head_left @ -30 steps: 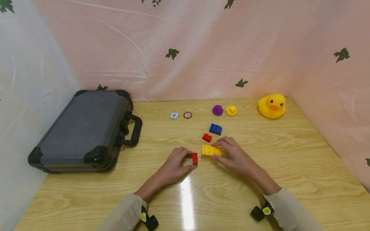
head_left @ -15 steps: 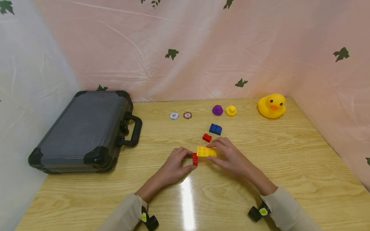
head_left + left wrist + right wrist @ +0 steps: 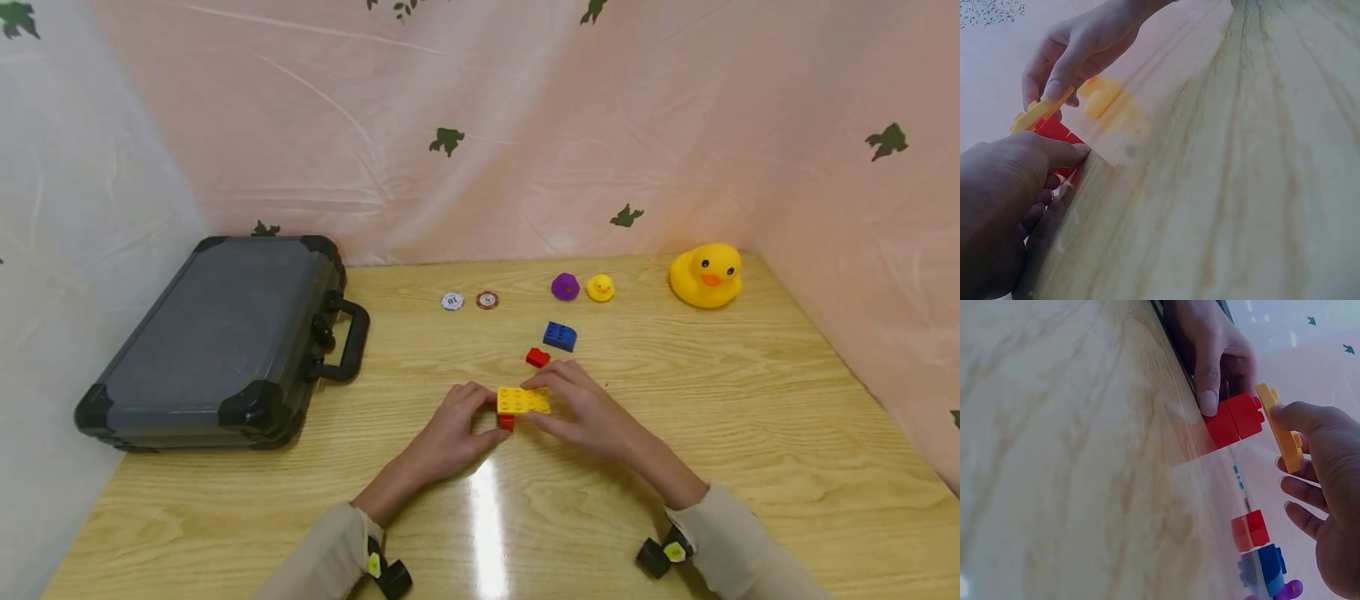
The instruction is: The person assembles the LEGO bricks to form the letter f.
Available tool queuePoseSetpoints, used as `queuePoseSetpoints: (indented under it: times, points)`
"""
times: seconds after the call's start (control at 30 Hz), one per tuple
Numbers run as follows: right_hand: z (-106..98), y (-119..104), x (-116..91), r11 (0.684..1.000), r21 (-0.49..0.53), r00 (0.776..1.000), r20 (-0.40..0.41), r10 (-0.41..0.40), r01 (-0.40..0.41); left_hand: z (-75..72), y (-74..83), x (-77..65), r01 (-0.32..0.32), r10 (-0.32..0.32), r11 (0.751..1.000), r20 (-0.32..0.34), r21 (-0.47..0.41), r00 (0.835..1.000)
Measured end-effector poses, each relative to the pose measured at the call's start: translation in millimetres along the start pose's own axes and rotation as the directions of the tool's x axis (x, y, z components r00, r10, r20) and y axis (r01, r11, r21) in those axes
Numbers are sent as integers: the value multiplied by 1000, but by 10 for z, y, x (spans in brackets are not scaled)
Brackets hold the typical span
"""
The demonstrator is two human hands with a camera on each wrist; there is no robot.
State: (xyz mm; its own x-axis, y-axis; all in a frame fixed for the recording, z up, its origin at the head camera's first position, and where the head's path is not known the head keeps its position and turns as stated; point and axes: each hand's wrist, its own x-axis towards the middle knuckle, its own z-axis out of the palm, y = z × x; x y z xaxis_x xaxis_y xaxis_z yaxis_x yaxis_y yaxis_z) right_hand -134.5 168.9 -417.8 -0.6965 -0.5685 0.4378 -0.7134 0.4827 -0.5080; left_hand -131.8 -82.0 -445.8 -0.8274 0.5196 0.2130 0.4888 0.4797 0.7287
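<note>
My left hand (image 3: 457, 425) pinches a red stack of toy building bricks (image 3: 507, 423) standing on the table; a seam across it shows in the right wrist view. In my right hand (image 3: 588, 412) is a flat yellow building brick (image 3: 517, 400), pinched between thumb and fingers. Its left end lies over the red stack's studs and hides them from the head view. In the right wrist view the yellow brick (image 3: 1280, 431) is slightly tilted beside the studs of the red stack (image 3: 1235, 420); whether they touch, I cannot tell.
Behind my right hand lie a small red brick (image 3: 537, 357) and a blue brick (image 3: 560, 336). Two chips (image 3: 452, 302), a purple duck (image 3: 566, 287), a small yellow duck (image 3: 600, 287) and a large duck (image 3: 706, 276) line the back. A grey case (image 3: 217, 333) occupies the left.
My right hand has moved left with the yellow brick, from beside the red stack to over its top. The left hand and red stack have stayed in place.
</note>
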Motion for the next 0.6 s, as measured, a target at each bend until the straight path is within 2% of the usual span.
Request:
queuePoseSetpoints:
  times: [0.6]
  points:
    - [25, -60, 32, 1000, 18, 999, 46, 25, -25, -12, 10, 2, 0, 0, 1000, 3, 28, 1000]
